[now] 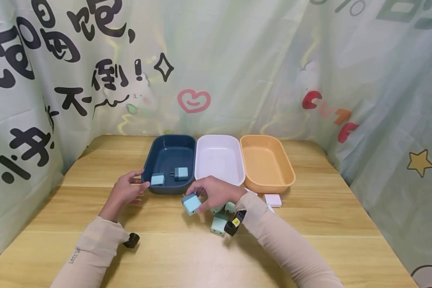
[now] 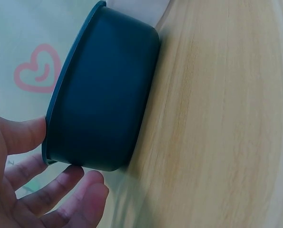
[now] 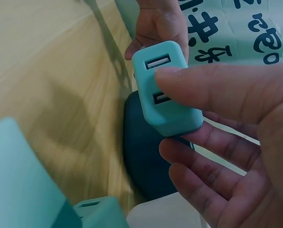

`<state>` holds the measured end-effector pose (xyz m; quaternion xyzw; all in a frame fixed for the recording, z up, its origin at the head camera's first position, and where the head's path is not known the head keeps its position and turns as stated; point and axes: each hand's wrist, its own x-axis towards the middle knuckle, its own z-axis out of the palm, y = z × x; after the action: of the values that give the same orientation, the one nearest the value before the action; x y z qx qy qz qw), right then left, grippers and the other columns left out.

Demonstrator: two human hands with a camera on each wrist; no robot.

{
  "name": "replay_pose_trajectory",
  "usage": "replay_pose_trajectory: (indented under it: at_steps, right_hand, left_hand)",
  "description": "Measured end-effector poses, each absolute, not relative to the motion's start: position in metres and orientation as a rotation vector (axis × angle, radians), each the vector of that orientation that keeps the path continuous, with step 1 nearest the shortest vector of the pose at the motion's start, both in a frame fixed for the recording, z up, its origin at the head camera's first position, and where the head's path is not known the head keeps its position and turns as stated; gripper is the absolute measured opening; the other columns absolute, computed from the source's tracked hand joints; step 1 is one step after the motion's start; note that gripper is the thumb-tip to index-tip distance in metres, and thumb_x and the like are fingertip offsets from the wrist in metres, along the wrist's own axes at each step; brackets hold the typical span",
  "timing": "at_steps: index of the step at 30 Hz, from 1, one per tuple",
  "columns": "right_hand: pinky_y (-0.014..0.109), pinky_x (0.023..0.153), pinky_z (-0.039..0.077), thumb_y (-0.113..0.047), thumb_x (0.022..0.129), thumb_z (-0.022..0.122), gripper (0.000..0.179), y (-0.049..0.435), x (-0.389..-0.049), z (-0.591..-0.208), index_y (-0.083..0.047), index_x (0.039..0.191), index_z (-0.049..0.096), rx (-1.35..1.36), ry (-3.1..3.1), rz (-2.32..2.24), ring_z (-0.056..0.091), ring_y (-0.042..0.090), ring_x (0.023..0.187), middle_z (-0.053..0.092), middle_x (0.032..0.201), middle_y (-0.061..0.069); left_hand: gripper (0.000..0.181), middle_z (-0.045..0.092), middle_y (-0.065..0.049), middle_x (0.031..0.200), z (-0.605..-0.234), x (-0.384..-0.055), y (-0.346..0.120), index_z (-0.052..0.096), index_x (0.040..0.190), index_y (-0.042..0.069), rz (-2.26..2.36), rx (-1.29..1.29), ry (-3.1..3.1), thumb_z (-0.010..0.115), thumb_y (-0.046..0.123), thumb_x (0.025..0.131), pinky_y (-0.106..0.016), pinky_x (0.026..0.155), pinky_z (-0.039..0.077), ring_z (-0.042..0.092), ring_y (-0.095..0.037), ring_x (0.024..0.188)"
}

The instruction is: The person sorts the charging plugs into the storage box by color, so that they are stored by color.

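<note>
My right hand pinches a light-blue and dark-blue USB charger between thumb and fingers, just in front of the trays. Two USB ports show on the face of this charger in the right wrist view. At the near left corner of the dark blue tray, my left hand touches the rim and outer wall with its thumb and relaxed fingers. Inside that tray lie two blue chargers, one at the left and another with its prongs pointing left.
Pale green chargers lie on the table under and beside my right wrist, partly hidden. White chargers lie farther right. A white tray and an orange tray stand beside the blue one. A printed curtain hangs behind.
</note>
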<state>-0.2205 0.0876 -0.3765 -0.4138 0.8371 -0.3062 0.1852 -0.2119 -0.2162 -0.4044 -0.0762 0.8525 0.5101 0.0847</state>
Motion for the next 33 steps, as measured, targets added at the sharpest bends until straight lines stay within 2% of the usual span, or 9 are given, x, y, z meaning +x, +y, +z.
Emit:
replay_pose_trajectory:
  at_steps: [5,14,22,27,33]
  right_hand:
    - [0.025,0.083,0.051,-0.012,0.073,0.085,0.047,0.085,-0.222,-0.371,-0.014,0.116,0.066,-1.122,2.386,-0.867,0.061,0.010,0.091,0.065,0.102,-0.009]
    - [0.035,0.088,0.052,-0.009,0.074,0.084,0.048,0.080,-0.225,-0.366,-0.013,0.118,0.065,-1.096,2.382,-0.937,0.061,0.013,0.093,0.065,0.102,-0.006]
    - [0.033,0.085,0.052,-0.011,0.074,0.084,0.047,0.074,-0.230,-0.363,-0.011,0.118,0.065,-1.088,2.383,-0.978,0.061,0.013,0.092,0.066,0.104,-0.004]
    - [0.027,0.082,0.051,-0.014,0.073,0.085,0.049,0.070,-0.236,-0.363,-0.011,0.118,0.066,-1.093,2.422,-0.967,0.062,0.017,0.093,0.066,0.105,-0.003]
    - [0.027,0.081,0.051,-0.013,0.072,0.086,0.051,0.066,-0.246,-0.364,-0.009,0.119,0.065,-1.110,2.431,-0.977,0.061,0.022,0.094,0.065,0.104,-0.001]
  left_hand:
    - [0.067,0.044,-0.026,0.137,-0.405,-0.212,-0.216,0.033,0.152,0.015,1.525,-0.239,2.540,0.065,0.025,0.094,-0.041,0.068,0.058,0.062,-0.034,0.100]
    - [0.067,0.044,-0.026,0.137,-0.405,-0.212,-0.216,0.033,0.152,0.015,1.527,-0.250,2.538,0.065,0.025,0.094,-0.041,0.069,0.058,0.061,-0.035,0.100]
    - [0.066,0.044,-0.027,0.137,-0.406,-0.213,-0.217,0.033,0.152,0.015,1.525,-0.240,2.536,0.065,0.024,0.095,-0.040,0.067,0.058,0.061,-0.035,0.101]
    - [0.067,0.044,-0.027,0.137,-0.406,-0.213,-0.217,0.033,0.152,0.015,1.524,-0.249,2.530,0.065,0.024,0.094,-0.041,0.068,0.058,0.061,-0.034,0.100]
    - [0.067,0.045,-0.026,0.137,-0.406,-0.212,-0.216,0.034,0.152,0.015,1.521,-0.258,2.534,0.066,0.025,0.094,-0.040,0.067,0.058,0.061,-0.034,0.100]
